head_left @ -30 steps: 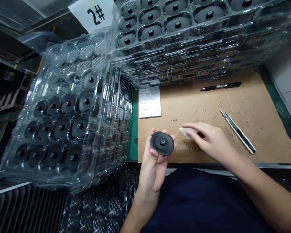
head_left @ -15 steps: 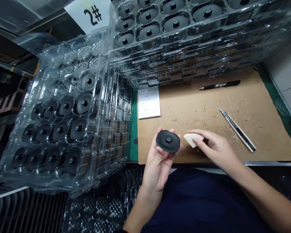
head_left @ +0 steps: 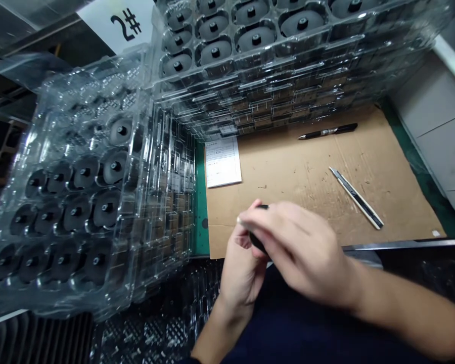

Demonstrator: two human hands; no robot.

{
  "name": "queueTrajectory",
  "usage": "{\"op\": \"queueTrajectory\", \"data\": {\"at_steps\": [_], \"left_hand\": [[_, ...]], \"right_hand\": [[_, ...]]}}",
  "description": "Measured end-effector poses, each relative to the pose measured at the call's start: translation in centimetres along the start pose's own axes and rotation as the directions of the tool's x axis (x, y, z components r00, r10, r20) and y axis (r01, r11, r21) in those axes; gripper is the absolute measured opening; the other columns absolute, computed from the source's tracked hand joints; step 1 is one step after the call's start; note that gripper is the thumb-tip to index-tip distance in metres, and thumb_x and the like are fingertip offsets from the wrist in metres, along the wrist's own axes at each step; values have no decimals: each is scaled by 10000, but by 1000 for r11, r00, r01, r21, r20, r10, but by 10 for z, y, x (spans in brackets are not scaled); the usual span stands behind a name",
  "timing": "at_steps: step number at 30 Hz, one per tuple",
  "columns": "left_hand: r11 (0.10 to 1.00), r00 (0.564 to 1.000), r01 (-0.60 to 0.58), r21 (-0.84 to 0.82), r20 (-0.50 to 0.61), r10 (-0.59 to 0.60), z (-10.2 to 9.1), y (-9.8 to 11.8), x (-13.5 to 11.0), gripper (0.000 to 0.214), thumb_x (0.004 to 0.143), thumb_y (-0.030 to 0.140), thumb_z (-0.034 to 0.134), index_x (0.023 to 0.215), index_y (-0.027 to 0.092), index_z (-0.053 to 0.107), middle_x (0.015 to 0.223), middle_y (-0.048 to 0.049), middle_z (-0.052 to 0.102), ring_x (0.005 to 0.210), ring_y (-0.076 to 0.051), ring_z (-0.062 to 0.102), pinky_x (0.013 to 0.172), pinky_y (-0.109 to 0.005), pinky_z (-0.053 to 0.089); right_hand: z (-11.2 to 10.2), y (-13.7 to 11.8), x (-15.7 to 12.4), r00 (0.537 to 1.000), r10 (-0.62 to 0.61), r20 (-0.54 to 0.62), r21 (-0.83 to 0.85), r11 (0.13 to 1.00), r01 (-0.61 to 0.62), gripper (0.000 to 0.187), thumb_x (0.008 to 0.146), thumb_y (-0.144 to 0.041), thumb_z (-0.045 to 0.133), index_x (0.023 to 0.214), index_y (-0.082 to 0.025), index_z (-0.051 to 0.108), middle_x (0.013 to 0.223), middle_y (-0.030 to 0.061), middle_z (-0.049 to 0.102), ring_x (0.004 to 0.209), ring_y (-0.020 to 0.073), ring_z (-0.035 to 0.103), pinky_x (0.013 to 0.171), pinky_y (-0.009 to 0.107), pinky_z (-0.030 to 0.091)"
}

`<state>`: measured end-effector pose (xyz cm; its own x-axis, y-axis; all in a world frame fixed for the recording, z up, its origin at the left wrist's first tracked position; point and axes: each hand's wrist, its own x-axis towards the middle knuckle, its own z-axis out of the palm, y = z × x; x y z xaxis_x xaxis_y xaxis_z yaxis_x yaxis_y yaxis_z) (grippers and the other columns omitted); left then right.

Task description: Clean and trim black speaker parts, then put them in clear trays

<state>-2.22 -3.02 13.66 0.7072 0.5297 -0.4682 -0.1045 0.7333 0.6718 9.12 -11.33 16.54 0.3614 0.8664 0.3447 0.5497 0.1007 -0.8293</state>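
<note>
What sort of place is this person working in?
Probably a factory or workshop bench: stacked clear plastic trays hold rows of matching black oval parts, and a utility knife lies on a cardboard sheet.

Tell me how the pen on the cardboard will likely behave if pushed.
The pen would probably roll if pushed sideways, as it looks long and rounded. It is likely stiff, since it appears straight, and probably light, being so slim.
</note>
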Motion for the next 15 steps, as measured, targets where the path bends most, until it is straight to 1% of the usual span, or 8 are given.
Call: {"op": "queueTrajectory", "data": {"at_steps": [1, 3, 5, 7, 9, 11, 13, 15], "left_hand": [[1000, 1000, 1, 0, 10, -2, 0, 1, 0, 439, 699, 211, 744, 1111, 268, 604, 1069, -24, 665, 1026, -207, 619, 922, -319, 496], [1000, 1000, -5, -9, 12, 5, -1, 1, 0, 514, 652, 195, 777, 1126, 284, 599, 1130, -20, 644, 1038, -227, 616, 939, -338, 489], [1000, 1000, -10, -23, -6, 10, -2, 0, 0, 484, 664, 200, 770, 1110, 297, 610, 1111, 0, 653, 1020, -195, 624, 925, -290, 493], [1000, 1000, -6, -27, -10, 6, 0, 0, -2, 390, 696, 207, 746, 1063, 284, 635, 1012, 16, 679, 978, -148, 633, 906, -231, 490], [1000, 1000, 2, -21, -9, -2, 2, 1, -4, 347, 711, 209, 733, 1041, 267, 645, 972, 14, 683, 958, -135, 635, 907, -222, 484], [1000, 1000, 17, -24, -6, -17, 2, 5, -6, 418, 680, 230, 759, 1076, 271, 630, 1036, 0, 672, 968, -168, 638, 923, -275, 488], [999, 999, 38, -30, -13, -39, 0, 8, -7, 513, 628, 265, 795, 1108, 284, 615, 1100, -13, 656, 991, -209, 633, 920, -317, 495], [998, 998, 55, -28, -34, -56, -2, 7, -7, 536, 595, 268, 815, 1096, 271, 626, 1095, -20, 658, 988, -213, 630, 884, -286, 506]], "right_hand": [[1, -1, -3, 1000, -15, -10, 10, 1000, 16, 292, 857, -85, 475, 1133, -100, 569, 925, 73, 638, 828, 146, 558, 780, 309, 486], [3, -2, -6, 998, -9, 60, 45, 999, 7, 306, 849, -68, 481, 1142, -114, 555, 916, 59, 643, 807, 136, 559, 753, 290, 494], [4, -1, -3, 995, 12, 96, 41, 999, -16, 281, 858, -77, 473, 1120, -123, 564, 916, 54, 643, 803, 129, 564, 753, 282, 498], [5, 0, 4, 1000, -1, 29, -10, 1000, 1, 263, 867, -91, 460, 1103, -109, 574, 935, 71, 641, 825, 140, 569, 774, 303, 499], [5, 0, 7, 998, -60, -34, -26, 998, 59, 269, 864, -86, 455, 1105, -89, 575, 940, 87, 641, 843, 151, 568, 786, 323, 498], [3, 1, 1, 995, -96, 8, 31, 995, 96, 275, 855, -74, 465, 1107, -91, 574, 925, 78, 641, 841, 145, 563, 788, 311, 496], [-1, 2, -11, 993, -58, 99, 72, 996, 51, 268, 852, -71, 479, 1098, -107, 578, 892, 58, 633, 811, 127, 556, 767, 278, 491], [-5, 3, -19, 994, 57, 95, -15, 998, -55, 264, 856, -74, 478, 1096, -118, 580, 870, 55, 620, 777, 123, 545, 726, 267, 478]]}}
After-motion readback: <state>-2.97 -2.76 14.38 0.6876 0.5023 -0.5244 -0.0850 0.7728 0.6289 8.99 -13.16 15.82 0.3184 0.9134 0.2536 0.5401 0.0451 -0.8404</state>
